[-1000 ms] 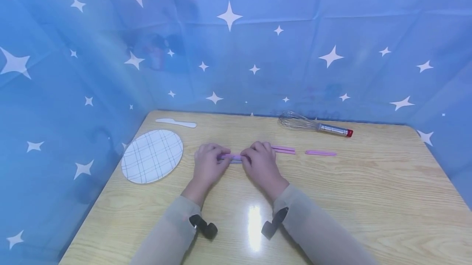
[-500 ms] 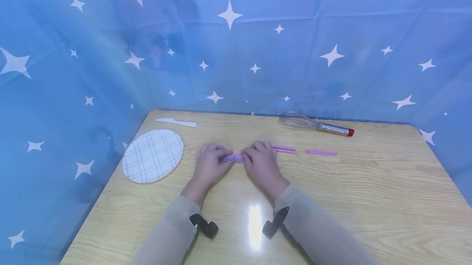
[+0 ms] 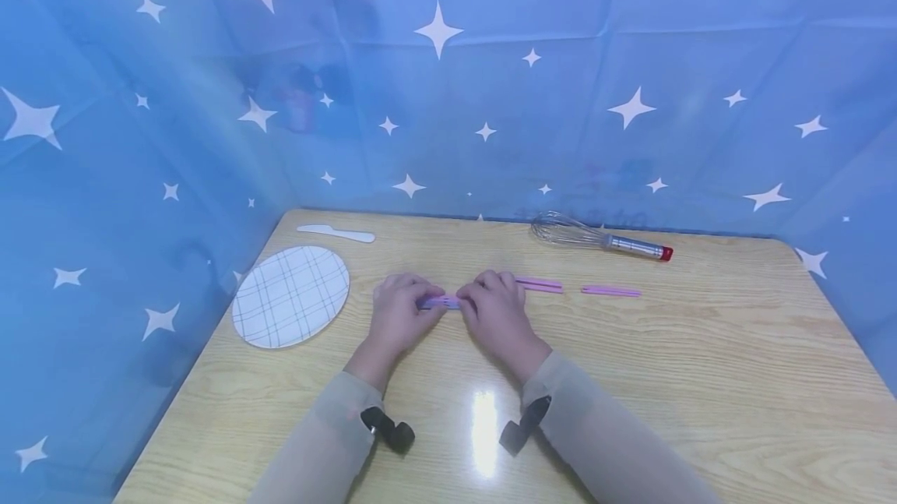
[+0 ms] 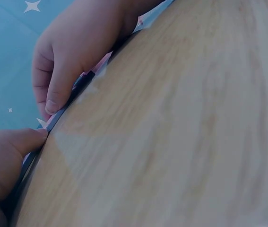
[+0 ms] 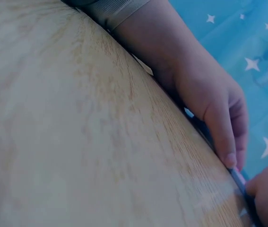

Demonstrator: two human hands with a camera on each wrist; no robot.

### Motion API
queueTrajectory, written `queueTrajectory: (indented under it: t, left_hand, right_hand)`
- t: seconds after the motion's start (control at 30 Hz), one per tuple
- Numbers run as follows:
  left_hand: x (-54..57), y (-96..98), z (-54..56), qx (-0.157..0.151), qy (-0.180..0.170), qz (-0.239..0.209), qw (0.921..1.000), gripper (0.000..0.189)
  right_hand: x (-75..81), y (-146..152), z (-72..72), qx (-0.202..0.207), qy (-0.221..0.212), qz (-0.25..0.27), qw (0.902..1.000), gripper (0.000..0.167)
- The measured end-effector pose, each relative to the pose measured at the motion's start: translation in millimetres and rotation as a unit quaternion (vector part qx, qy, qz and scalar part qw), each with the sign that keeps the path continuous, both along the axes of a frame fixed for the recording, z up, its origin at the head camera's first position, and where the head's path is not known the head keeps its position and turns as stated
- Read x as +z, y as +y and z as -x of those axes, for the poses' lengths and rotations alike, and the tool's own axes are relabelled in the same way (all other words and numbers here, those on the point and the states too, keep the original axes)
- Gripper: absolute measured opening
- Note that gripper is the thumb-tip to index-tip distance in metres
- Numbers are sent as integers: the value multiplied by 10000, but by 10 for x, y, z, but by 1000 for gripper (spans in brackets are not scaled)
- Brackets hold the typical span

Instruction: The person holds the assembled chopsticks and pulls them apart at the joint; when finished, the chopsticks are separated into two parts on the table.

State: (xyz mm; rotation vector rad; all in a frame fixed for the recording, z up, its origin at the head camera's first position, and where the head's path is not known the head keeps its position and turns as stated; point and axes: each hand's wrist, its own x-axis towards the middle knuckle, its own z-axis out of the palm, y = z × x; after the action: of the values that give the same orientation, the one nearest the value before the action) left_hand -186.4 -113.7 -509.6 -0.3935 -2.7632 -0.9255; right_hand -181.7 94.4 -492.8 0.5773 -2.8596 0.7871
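Near the middle of the table, thin pink and bluish-purple chopsticks (image 3: 450, 302) lie side by side between my two hands. My left hand (image 3: 402, 308) pinches their left part with thumb and fingers. On the right, the thumb and fingers of my right hand (image 3: 496, 311) pinch the same sticks. Both hands rest low at the table; their palms hide much of the sticks. The left wrist view shows the left hand (image 4: 4, 163) beside the right hand (image 4: 79, 45), thumbs along the sticks. Pink chopsticks (image 3: 539, 285) show beyond the right hand; whether they join the held ones is hidden.
More pink chopsticks (image 3: 611, 290) lie further right. A whisk (image 3: 596, 239) with a red-tipped handle lies at the back right. At the left are a white checked plate (image 3: 290, 297) and a white knife (image 3: 336, 234). A starry blue cloth (image 3: 483, 161) hangs behind the table.
The pink and bluish sticks between my hands have come closer together. My left hand has shifted slightly right, and the right hand has stayed nearly still.
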Motion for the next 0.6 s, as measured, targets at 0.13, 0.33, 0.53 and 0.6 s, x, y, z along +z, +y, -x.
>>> queueTrajectory:
  t: [0.13, 0.33, 0.53, 0.6]
  left_hand:
    - [-11, 3, 11, -32, 5, -32, 10000, 27]
    - [-38, 3, 31, -118, 154, -102, 9998, 23]
    - [-45, 9, 25, -230, 242, -131, 9994, 12]
    - [-45, 8, 16, -237, 242, -128, 9993, 9]
  right_hand:
    - [-17, 1, 5, -16, -10, 38, 10000, 15]
    - [-31, 7, 8, 26, 70, 175, 9998, 12]
    - [-54, 7, 8, 54, 151, 171, 9997, 15]
    - [-58, 6, 7, 66, 155, 156, 9997, 15]
